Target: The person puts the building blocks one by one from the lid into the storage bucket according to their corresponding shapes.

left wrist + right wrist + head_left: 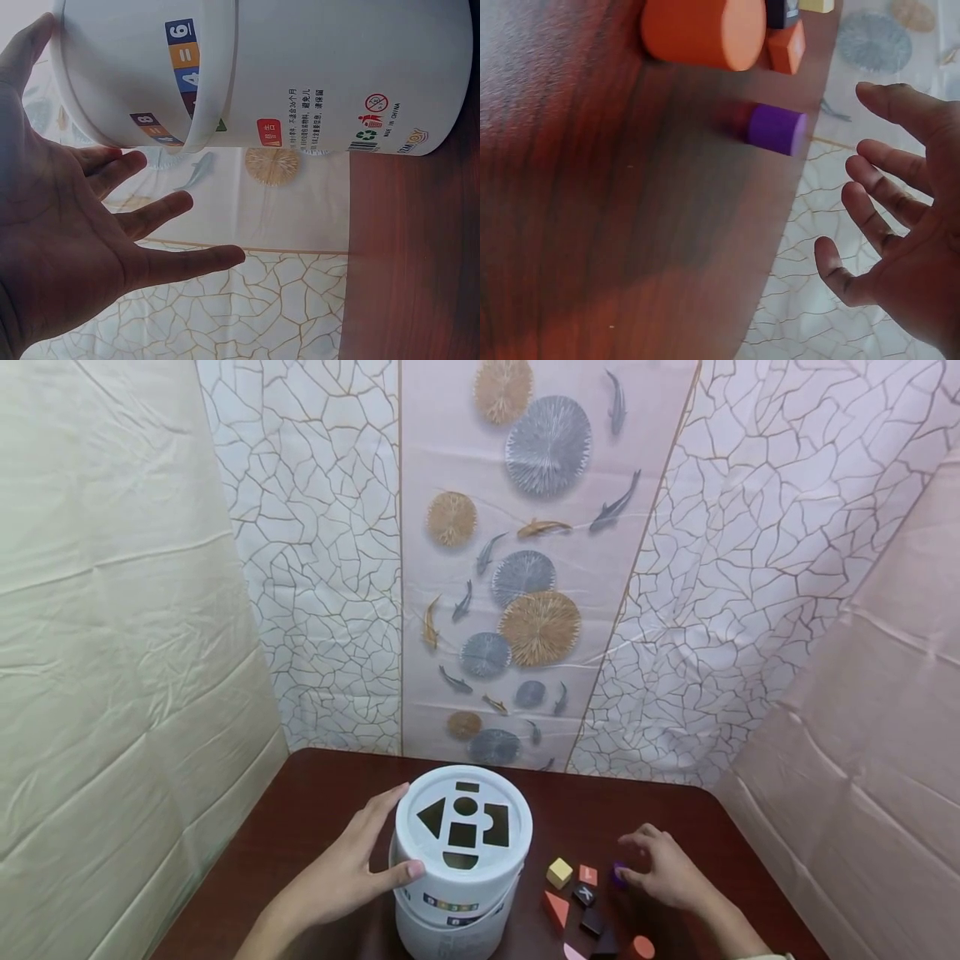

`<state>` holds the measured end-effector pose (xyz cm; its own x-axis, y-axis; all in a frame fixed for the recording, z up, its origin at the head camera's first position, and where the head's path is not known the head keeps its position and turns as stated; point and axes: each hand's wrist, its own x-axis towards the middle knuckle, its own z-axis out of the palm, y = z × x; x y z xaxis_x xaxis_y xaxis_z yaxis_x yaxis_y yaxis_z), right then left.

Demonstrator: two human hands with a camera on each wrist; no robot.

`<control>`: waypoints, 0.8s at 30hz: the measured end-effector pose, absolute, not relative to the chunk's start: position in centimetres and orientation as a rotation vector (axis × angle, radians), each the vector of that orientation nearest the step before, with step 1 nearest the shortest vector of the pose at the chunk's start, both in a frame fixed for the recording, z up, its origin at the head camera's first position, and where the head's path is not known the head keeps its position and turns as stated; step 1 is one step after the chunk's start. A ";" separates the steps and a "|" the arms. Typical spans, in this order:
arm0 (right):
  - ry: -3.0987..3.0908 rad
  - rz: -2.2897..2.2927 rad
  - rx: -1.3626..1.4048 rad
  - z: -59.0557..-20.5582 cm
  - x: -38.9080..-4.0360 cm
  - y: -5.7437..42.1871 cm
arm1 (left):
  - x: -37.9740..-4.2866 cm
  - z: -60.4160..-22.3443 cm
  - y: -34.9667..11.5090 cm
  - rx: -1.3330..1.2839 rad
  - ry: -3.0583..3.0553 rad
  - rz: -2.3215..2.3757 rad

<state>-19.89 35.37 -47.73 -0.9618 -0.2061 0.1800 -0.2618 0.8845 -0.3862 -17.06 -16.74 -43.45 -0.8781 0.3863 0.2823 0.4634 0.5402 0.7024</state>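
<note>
A white bucket stands upright on the table; its lid has cut-out shapes, among them a triangle, a circle and a square. My left hand rests at the lid's left rim, thumb at the front, fingers around the far side. In the left wrist view its fingers spread out beside the bucket wall. My right hand hovers by a purple cylinder block, which lies on the table. In the right wrist view a gap shows between the loosely spread fingers and that block.
Between bucket and right hand lie a yellow cube, a small red-orange block, a black block marked K, a red triangle, a dark block and an orange cylinder. Patterned cloth hangs behind the table.
</note>
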 end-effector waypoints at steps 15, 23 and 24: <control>-3.008 0.550 0.239 -49.5 -20.5 36.1 | -17.2 -43.3 -16.8 -0.723 -2.703 -1.263; -3.021 0.575 0.215 -50.0 -20.6 36.1 | -17.1 -43.3 -16.8 -0.716 -2.702 -1.268; -3.024 0.576 0.213 -50.0 -20.6 36.1 | -17.1 -43.3 -16.7 -0.714 -2.704 -1.269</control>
